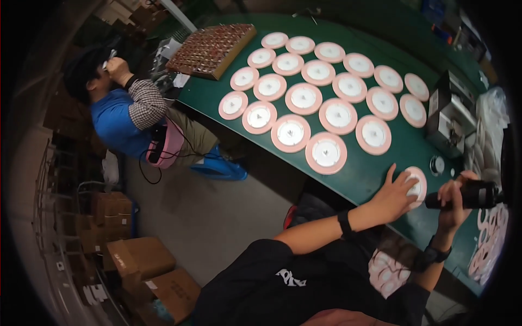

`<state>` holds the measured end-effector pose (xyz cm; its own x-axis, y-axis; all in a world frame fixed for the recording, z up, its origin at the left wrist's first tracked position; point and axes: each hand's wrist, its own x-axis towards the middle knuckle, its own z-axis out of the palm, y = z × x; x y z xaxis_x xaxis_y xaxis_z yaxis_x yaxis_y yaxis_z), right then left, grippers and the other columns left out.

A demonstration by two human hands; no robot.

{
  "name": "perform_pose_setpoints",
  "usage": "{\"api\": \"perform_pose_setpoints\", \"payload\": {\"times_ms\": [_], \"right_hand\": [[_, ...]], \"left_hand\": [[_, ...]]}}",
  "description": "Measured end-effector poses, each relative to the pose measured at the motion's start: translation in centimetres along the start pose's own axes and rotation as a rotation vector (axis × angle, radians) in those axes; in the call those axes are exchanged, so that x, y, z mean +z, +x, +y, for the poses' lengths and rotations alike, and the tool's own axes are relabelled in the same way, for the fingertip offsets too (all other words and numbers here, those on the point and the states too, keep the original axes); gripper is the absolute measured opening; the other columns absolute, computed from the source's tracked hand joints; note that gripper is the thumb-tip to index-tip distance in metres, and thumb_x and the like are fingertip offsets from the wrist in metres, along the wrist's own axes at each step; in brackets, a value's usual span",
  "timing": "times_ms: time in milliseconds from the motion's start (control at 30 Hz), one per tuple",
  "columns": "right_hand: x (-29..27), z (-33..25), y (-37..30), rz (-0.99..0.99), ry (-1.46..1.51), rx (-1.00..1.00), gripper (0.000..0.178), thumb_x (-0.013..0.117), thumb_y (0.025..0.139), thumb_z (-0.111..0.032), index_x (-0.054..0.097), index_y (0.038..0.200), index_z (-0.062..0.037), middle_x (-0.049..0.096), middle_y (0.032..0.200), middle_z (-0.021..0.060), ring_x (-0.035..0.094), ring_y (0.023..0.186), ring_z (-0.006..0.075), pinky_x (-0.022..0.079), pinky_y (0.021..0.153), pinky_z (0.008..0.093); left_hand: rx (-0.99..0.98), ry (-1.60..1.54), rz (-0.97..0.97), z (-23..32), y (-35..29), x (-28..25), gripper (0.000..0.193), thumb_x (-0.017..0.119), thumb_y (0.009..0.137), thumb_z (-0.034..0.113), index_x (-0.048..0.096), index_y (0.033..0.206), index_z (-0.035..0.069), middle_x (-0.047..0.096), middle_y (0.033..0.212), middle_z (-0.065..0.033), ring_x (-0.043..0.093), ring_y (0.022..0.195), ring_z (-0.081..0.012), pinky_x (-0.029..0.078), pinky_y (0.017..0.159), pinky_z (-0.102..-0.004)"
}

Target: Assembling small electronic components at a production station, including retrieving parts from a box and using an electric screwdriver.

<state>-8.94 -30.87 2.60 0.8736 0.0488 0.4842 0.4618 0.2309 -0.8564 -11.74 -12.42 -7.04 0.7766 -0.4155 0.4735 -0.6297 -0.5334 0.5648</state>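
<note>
My left hand lies over a round disc with a pink rim and a white middle, near the table's front edge. Its fingers are spread, and their tips rest on the disc. In my right hand, the fingers are wrapped round a black cylindrical handheld tool. The tool's tapered end points left at that disc; whether it touches is hard to see. Several matching discs lie flat in rows across the green table, left of and beyond my hands.
A brown tray of small compartments sits at the table's far left. Right of the discs stand a metal box-like device and a small round metal part. Clear plastic bags crowd the right edge. Another person stands left of the table.
</note>
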Motion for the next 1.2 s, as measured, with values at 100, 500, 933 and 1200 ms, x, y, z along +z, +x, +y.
{"api": "perform_pose_setpoints", "payload": {"times_ms": [100, 500, 933, 1200], "right_hand": [[-1.0, -0.7, 1.6, 0.035, -0.006, -0.089, 0.04, 0.058, 0.099, -0.005, 0.044, 0.135, 0.0022, 0.044, 0.072, 0.0019, 0.041, 0.054, 0.0114, 0.039, 0.058, 0.0279], [-3.1, -2.1, 9.4, 0.142, -0.106, -0.244, 0.038, 0.056, 0.101, -0.004, 0.047, 0.136, 0.0054, 0.041, 0.072, 0.0004, 0.041, 0.061, 0.0095, 0.038, 0.065, 0.0262], [-3.9, -3.4, 7.4, 0.162, -0.048, -0.337, 0.04, 0.057, 0.099, 0.0, 0.048, 0.138, 0.0006, 0.049, 0.077, 0.0016, 0.044, 0.059, 0.0089, 0.037, 0.055, 0.0233], [1.0, -6.1, 10.2, 0.226, -0.121, -0.29, 0.039, 0.063, 0.096, -0.003, 0.05, 0.133, -0.004, 0.05, 0.072, 0.0033, 0.049, 0.057, 0.012, 0.042, 0.055, 0.0308]], "left_hand": [[0.026, 0.052, 0.015, -1.3, -1.1, -0.6, 0.028, 0.08, 0.079, 0.023, 0.075, 0.105, 0.014, 0.052, 0.14, -0.0145, 0.041, 0.139, -0.0378, 0.02, 0.117, -0.0711], [0.056, -0.079, 0.001, -0.6, -0.2, -2.9, 0.025, 0.076, 0.081, 0.018, 0.075, 0.104, 0.01, 0.049, 0.143, -0.0157, 0.039, 0.141, -0.0372, 0.023, 0.118, -0.0689], [0.12, 0.033, -0.155, -1.2, -0.7, -0.7, 0.024, 0.074, 0.085, 0.025, 0.076, 0.105, 0.012, 0.046, 0.15, -0.0145, 0.038, 0.144, -0.0375, 0.024, 0.115, -0.0716], [0.082, 0.147, -0.21, 0.1, 0.6, -1.4, 0.065, 0.082, 0.078, 0.041, 0.064, 0.136, 0.018, 0.037, 0.16, -0.0152, 0.032, 0.148, -0.0386, 0.021, 0.115, -0.072]]}}
